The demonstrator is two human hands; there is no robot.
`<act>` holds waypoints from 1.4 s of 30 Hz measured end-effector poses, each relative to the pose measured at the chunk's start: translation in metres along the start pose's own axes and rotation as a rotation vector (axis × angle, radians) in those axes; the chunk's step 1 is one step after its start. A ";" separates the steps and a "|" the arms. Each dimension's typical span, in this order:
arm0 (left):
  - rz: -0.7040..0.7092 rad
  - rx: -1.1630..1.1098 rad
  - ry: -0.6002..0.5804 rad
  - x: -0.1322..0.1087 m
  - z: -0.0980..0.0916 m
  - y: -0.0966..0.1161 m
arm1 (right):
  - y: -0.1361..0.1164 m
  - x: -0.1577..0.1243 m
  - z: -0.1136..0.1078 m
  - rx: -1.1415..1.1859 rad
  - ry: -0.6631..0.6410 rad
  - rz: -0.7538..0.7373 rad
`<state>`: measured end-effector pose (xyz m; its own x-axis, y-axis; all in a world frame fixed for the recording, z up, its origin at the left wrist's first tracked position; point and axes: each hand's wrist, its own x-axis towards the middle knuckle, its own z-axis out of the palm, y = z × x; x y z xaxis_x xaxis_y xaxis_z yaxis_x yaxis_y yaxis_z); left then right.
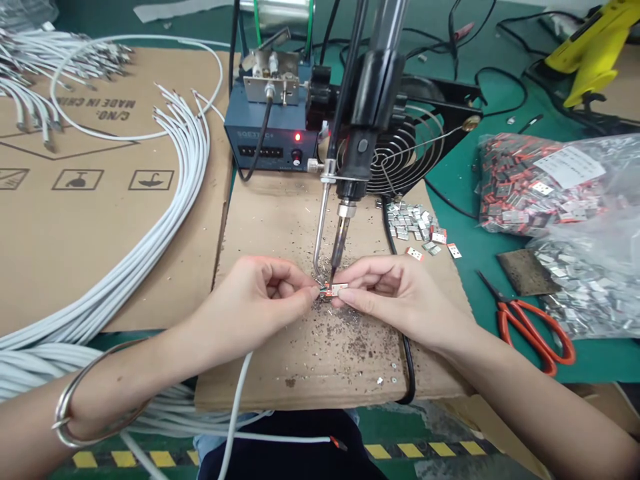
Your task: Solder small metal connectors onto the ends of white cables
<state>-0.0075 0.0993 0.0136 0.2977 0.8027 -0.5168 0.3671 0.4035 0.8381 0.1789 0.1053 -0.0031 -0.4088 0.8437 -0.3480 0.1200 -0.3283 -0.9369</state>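
Two forearms angled in from the near edge of the tabletop (465, 180), wrists bent inward above a scorched cardboard pad (300, 360). The left hand (255, 300) had its fingers pinched shut on the end of a white cable (235, 400). The right hand (400, 300) gripped a small connector (336, 289). Both met at the pad's middle, under the soldering iron tip (334, 270). Behind stood a blue soldering station (270, 137).

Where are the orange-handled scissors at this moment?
In the head view, the orange-handled scissors lie on the green mat to the right of the right hand, just in front of the plastic bags of small parts.
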 end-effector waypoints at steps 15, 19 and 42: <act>0.020 0.036 0.016 0.001 0.001 0.000 | 0.001 0.000 0.000 -0.005 -0.002 0.019; 0.022 0.021 0.012 0.000 0.001 0.001 | -0.001 0.000 -0.002 -0.001 -0.022 0.007; 0.009 0.018 0.006 0.001 0.001 0.000 | -0.001 -0.001 -0.003 0.044 -0.037 0.037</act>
<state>-0.0064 0.1003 0.0128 0.2957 0.8091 -0.5078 0.3805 0.3879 0.8395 0.1819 0.1065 -0.0020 -0.4380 0.8145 -0.3806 0.0959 -0.3786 -0.9206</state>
